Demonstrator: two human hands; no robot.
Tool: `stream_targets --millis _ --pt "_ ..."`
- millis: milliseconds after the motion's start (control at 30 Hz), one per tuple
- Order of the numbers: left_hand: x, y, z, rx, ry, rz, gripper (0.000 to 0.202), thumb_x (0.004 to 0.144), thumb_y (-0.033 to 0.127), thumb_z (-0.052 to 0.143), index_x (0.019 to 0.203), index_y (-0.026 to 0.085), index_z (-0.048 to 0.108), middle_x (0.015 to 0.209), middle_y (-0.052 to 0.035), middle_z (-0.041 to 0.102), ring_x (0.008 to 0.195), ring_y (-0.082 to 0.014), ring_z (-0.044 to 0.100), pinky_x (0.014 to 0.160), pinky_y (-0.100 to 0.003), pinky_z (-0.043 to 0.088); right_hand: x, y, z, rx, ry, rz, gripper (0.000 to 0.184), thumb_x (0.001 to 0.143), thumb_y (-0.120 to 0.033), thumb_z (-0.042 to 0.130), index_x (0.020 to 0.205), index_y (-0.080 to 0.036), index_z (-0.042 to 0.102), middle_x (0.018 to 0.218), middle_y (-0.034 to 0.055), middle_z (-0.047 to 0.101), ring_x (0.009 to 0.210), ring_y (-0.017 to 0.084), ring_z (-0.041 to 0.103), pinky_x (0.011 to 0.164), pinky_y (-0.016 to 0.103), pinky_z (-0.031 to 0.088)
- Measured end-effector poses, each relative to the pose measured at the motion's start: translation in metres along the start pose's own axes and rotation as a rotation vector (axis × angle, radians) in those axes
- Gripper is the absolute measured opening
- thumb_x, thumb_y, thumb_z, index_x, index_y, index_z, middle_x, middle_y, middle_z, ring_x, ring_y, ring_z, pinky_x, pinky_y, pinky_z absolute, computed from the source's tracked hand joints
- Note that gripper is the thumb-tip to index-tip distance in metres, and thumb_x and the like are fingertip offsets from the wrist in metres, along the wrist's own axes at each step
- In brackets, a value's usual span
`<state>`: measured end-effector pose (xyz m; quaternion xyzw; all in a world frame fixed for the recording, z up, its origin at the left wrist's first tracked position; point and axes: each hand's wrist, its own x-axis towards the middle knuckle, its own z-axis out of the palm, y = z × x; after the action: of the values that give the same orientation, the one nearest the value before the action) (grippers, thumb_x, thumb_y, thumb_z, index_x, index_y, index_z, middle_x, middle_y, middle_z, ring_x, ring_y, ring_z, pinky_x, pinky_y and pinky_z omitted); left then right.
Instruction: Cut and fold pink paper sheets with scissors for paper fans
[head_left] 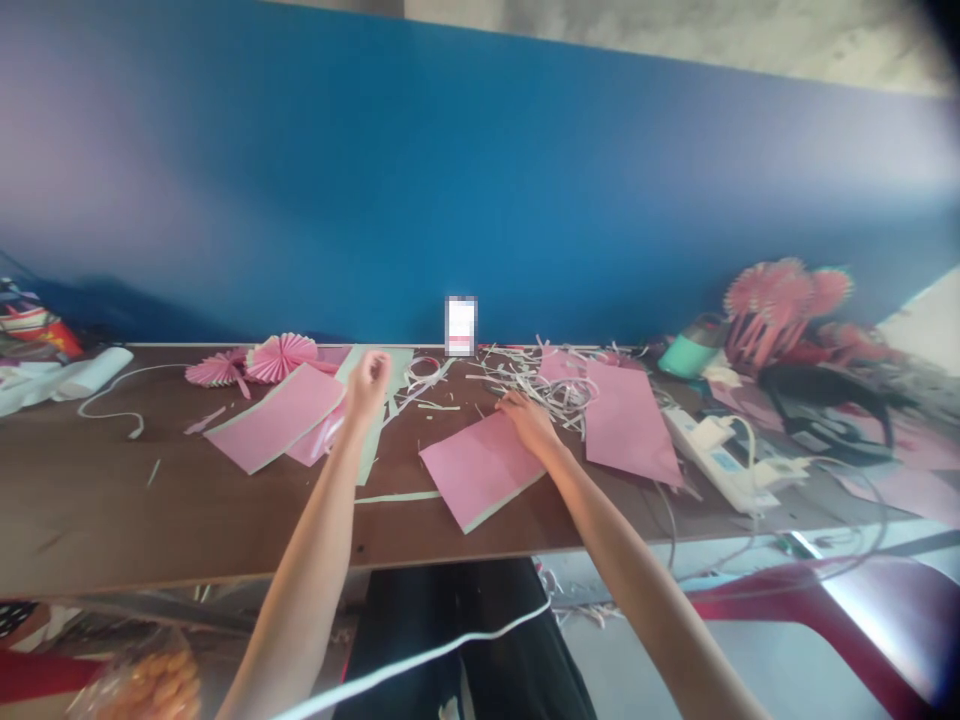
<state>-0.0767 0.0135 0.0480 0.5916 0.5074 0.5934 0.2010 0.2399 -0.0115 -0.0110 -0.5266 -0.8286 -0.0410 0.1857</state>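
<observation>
My left hand [371, 378] is raised a little above the table, over a pale green sheet [372, 455]. Its fingers are curled closed, and anything inside them is too small to make out. My right hand [529, 418] holds a pink paper sheet [480, 470] at its far right edge, the fingertips reaching the far side. A pale strip runs along the sheet's near edge. To the left lies another pink sheet [274, 415] with pale borders, overlapping more paper. Right of my right hand is a further pink sheet [628, 415].
Thin paper scraps [551, 385] lie tangled at the back, near a phone-like screen [460, 325] against the blue panel. Pink folded fans [281, 357] sit at left. At right are a power strip [720, 460], a black headset [832, 410], a green-and-black container [690, 347] and more fans [784, 300].
</observation>
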Motion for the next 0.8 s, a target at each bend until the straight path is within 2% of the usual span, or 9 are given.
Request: stream_targets --millis 67,133,200,267,333,500,667,800 --pt "-0.008 -0.001 0.013 0.271 -0.332 0.101 0.02 0.083 0.036 0.052 0.092 0.022 0.063 0.085 -0.0022 0.064 0.071 -0.0152 0.056 0.065 -0.026 0.042 -0.001 0.002 -0.001 -0.006 0.006 0.021 0.033 0.089 -0.008 0.039 0.107 -0.023 0.063 0.109 0.0068 0.057 0.098 0.019 0.051 0.073 0.027 0.039" --pt "-0.013 -0.003 0.022 0.403 -0.633 0.191 0.02 0.083 0.034 0.05 0.09 0.023 0.065 0.099 -0.0034 0.065 0.082 -0.0181 0.058 0.075 -0.03 0.044 -0.002 0.005 -0.002 -0.006 0.005 0.029 0.032 0.089 -0.01 0.039 0.106 -0.022 0.063 0.108 0.007 0.057 0.097 0.019 0.051 0.075 0.027 0.038" --pt "-0.015 -0.005 0.025 0.479 -0.774 0.26 0.021 0.083 0.033 0.048 0.087 0.024 0.067 0.112 -0.0038 0.062 0.1 -0.0224 0.056 0.088 -0.035 0.041 -0.002 0.006 -0.002 -0.007 0.004 0.032 0.031 0.09 -0.011 0.04 0.107 -0.022 0.063 0.107 0.0069 0.057 0.099 0.019 0.05 0.076 0.028 0.038" --pt "-0.015 -0.007 0.022 0.533 -0.8 0.291 0.023 0.083 0.033 0.047 0.086 0.025 0.068 0.12 -0.0038 0.058 0.116 -0.0259 0.047 0.098 -0.04 0.035 -0.002 0.006 -0.002 -0.008 0.0 0.026 0.031 0.089 -0.01 0.04 0.107 -0.023 0.062 0.108 0.0069 0.056 0.102 0.02 0.048 0.077 0.028 0.038" --pt "-0.014 -0.009 0.018 0.561 -0.829 0.284 0.024 0.083 0.036 0.047 0.085 0.024 0.068 0.12 -0.0043 0.057 0.121 -0.027 0.042 0.102 -0.041 0.032 -0.002 0.006 -0.002 -0.011 -0.005 0.012 0.033 0.087 -0.006 0.04 0.106 -0.023 0.062 0.109 0.0068 0.056 0.104 0.02 0.047 0.078 0.029 0.037" --pt "-0.019 -0.019 0.016 0.643 -0.908 0.176 0.026 0.079 0.046 0.054 0.076 0.021 0.063 0.099 -0.0073 0.061 0.107 -0.0272 0.05 0.088 -0.037 0.039 -0.002 0.004 -0.002 -0.004 -0.001 0.009 0.038 0.08 0.001 0.041 0.101 -0.021 0.062 0.107 0.006 0.057 0.102 0.02 0.047 0.081 0.03 0.036" --pt "-0.022 -0.031 0.019 0.662 -0.858 0.1 0.025 0.076 0.046 0.061 0.079 0.021 0.059 0.091 -0.0061 0.061 0.091 -0.0236 0.054 0.078 -0.032 0.041 -0.001 0.002 -0.003 0.01 0.002 0.015 0.023 0.084 -0.008 0.045 0.096 -0.02 0.061 0.103 0.0067 0.058 0.102 0.021 0.047 0.086 0.032 0.035" --pt "-0.019 -0.035 0.015 0.587 -0.803 0.125 0.015 0.078 0.036 0.06 0.081 0.021 0.059 0.088 -0.0045 0.062 0.087 -0.0221 0.056 0.075 -0.03 0.041 -0.001 0.002 -0.004 -0.001 -0.001 0.025 0.024 0.081 -0.008 0.047 0.097 -0.019 0.06 0.102 0.0067 0.058 0.101 0.022 0.046 0.085 0.032 0.035"
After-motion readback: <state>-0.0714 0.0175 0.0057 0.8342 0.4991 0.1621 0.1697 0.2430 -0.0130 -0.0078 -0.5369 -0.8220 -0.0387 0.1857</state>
